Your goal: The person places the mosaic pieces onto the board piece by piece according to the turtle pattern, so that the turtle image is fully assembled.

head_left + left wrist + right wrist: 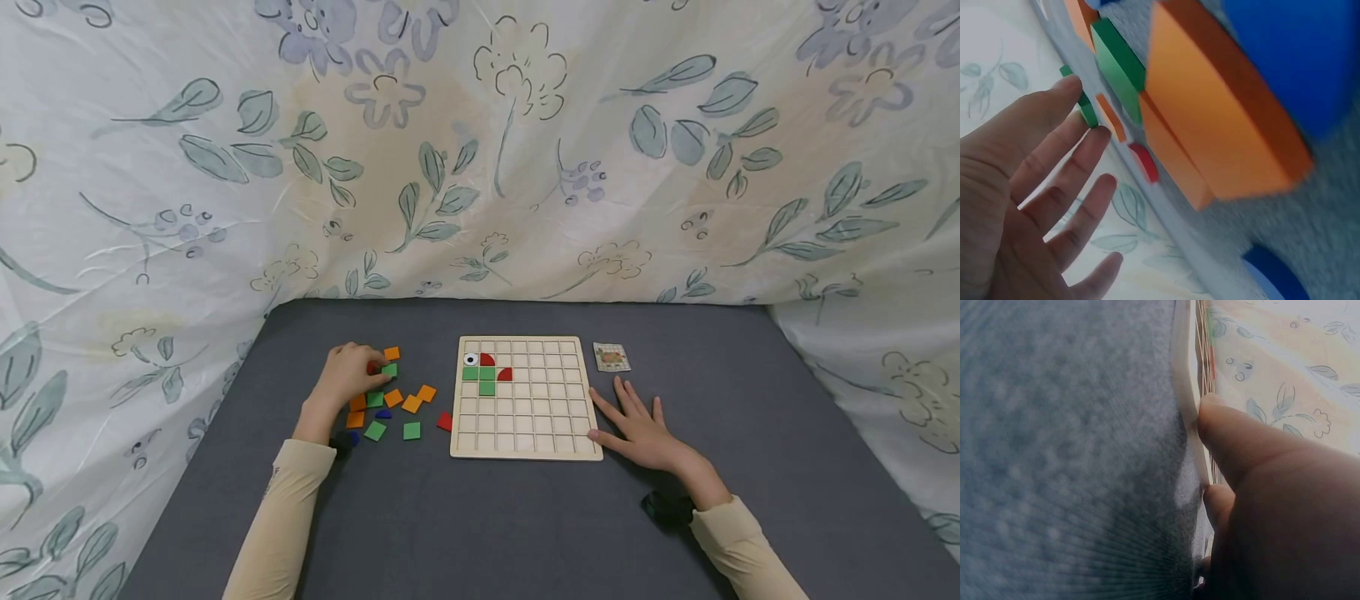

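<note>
My left hand (350, 372) is over the loose tiles left of the board. Its thumb and forefinger pinch a green square tile (1087, 110) by its edges, while the other fingers are loosely spread. Beneath and around it lie orange tiles (393, 398), green tiles, blue pieces (383, 414) and a red piece (1143, 164). My right hand (640, 432), fingers spread, touches the right edge of the wooden grid board (527, 456) with thumb and forefinger. In the board's upper left cells sit a white eye tile (470, 360), red quarter-round tiles (505, 375) and green squares (487, 388).
A small picture card (612, 357) lies to the right of the board, above my right hand. One red tile (445, 422) rests against the board's left edge. The grey tabletop (480, 525) meets a floral curtain (480, 167) at the back and sides.
</note>
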Tool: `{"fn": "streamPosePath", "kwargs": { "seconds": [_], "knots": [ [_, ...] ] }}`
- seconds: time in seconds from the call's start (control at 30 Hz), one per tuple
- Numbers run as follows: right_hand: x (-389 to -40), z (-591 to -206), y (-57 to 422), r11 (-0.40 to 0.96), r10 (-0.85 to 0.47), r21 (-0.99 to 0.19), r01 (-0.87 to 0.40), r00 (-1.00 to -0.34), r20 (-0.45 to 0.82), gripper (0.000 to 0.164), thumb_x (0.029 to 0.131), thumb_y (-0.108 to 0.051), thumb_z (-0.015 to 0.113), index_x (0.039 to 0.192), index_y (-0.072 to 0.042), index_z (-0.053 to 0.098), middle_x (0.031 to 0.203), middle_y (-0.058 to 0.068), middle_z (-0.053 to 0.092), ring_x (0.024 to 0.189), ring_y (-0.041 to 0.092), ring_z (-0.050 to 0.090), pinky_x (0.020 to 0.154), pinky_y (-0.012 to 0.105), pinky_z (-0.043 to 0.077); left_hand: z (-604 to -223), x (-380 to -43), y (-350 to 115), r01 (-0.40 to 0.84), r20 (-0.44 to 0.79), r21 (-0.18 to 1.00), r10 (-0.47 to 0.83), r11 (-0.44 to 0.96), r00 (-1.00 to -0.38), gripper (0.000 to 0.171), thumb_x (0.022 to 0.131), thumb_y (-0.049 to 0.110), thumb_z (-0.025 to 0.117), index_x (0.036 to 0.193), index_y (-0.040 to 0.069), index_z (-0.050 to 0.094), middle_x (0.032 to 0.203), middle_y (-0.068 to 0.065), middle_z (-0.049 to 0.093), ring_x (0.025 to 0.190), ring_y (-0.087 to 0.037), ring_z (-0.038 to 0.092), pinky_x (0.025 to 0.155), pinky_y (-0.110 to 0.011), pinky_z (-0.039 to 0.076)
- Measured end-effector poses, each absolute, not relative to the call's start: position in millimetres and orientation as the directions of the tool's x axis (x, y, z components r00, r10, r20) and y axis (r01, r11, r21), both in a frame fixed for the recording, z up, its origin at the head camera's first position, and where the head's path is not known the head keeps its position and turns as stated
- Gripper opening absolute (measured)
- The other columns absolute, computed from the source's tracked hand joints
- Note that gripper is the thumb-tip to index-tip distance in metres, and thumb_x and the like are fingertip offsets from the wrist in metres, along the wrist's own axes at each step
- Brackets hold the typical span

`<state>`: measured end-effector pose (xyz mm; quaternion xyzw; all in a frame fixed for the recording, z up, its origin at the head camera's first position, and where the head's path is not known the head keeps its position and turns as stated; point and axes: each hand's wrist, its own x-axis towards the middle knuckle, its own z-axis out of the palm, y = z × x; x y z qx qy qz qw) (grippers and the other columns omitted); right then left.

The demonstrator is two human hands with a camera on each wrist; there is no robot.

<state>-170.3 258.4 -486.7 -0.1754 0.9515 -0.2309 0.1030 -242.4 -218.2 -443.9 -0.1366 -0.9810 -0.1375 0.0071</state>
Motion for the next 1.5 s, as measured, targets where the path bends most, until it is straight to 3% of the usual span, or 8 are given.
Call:
{"fn": "streamPosePath", "kwargs": {
  "seconds": [0.47, 1.13, 1.5],
  "knots": [
    [-171.2, -487.7, 258.9, 0.833, -0.381, -0.474, -0.285, -0.917, -0.119, 0.073, 0.09, -0.052, 0.051, 0.149, -0.02, 0.022, 0.153, 0.022, -0.003, 0.139, 0.043, -0.005, 0.098, 0.07, -0.012, -439.4, -243.6, -183.1, 0.35, 0.074, 0.285, 0.344, 0.892, -0.936, 0.025, 0.079, 0.029, 0.073, 0.1, 0.016, 0.074, 0.102, -0.003, 0.068, 0.105, -0.03, 0.054, 0.101, -0.06, 0.027],
    [-168.1, -486.8, 256.8, 0.834, -0.374, -0.478, -0.277, -0.92, -0.119, 0.074, 0.089, -0.052, 0.051, 0.148, -0.018, 0.023, 0.153, 0.023, -0.002, 0.139, 0.043, -0.004, 0.098, 0.071, -0.012, -439.4, -251.8, -116.0, 0.477, 0.091, 0.266, 0.471, 0.837, -0.877, 0.023, 0.078, 0.034, 0.074, 0.098, 0.021, 0.073, 0.1, 0.004, 0.067, 0.101, -0.022, 0.053, 0.106, -0.052, 0.027],
    [-168.9, -484.8, 256.5, 0.837, -0.37, -0.474, -0.274, -0.921, -0.121, 0.074, 0.089, -0.054, 0.05, 0.148, -0.018, 0.023, 0.153, 0.023, -0.003, 0.139, 0.043, -0.005, 0.098, 0.07, -0.012, -442.0, -259.0, -83.2, 0.537, 0.08, 0.313, 0.542, 0.783, -0.837, 0.023, 0.078, 0.033, 0.074, 0.097, 0.021, 0.074, 0.094, 0.007, 0.069, 0.097, -0.018, 0.054, 0.105, -0.052, 0.027]
  ]
}}
